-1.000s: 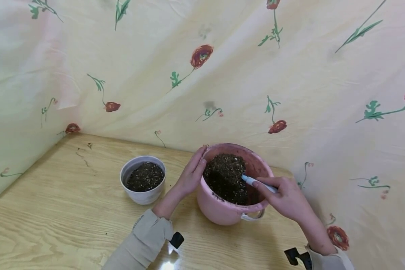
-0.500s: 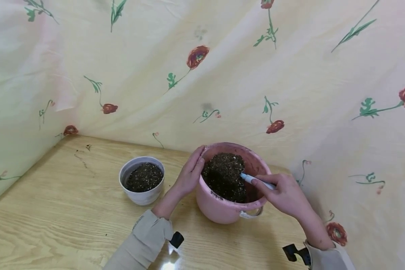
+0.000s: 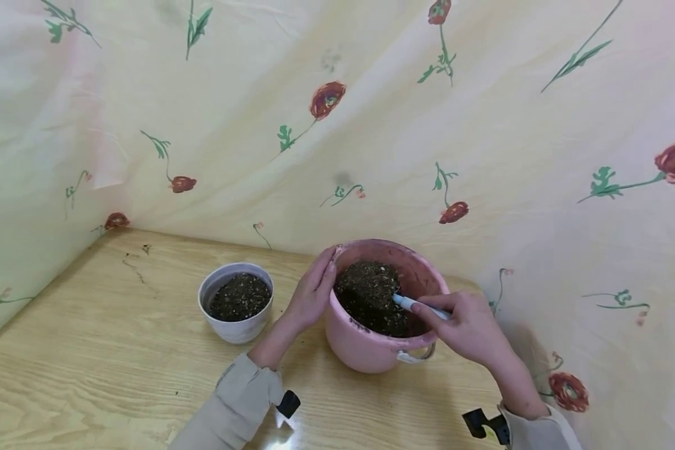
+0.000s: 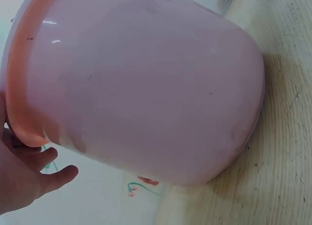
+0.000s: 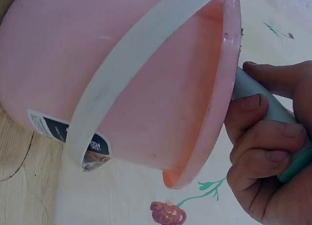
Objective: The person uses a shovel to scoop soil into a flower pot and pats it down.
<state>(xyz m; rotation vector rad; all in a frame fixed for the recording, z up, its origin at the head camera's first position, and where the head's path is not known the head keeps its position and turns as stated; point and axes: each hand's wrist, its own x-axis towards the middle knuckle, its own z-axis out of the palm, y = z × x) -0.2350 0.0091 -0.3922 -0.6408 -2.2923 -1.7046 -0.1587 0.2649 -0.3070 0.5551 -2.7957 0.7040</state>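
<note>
A pink bucket (image 3: 365, 350) stands on the table, partly filled with dark soil (image 3: 371, 284). At its left rim, my left hand (image 3: 310, 294) holds on, with the thumb near the top edge; in the left wrist view some fingers (image 4: 61, 178) show beside the rim. My right hand (image 3: 467, 325) reaches over the right rim and grips the handle of a light-blue-handled garden tool (image 3: 407, 302). Its working end is hidden in the soil. The right wrist view shows fingers curled round the handle (image 5: 265, 100).
A white pot (image 3: 237, 328) holding dark soil stands left of the bucket. The bucket's white carrying handle (image 5: 109, 78) hangs down its near right side. Flower-patterned sheeting (image 3: 247, 125) rises behind the wooden table (image 3: 107, 356), with soil crumbs at the back left.
The view has shifted slightly. Both hands keep their holds, and the tool's handle has moved a little left and lower against the soil in the bucket.
</note>
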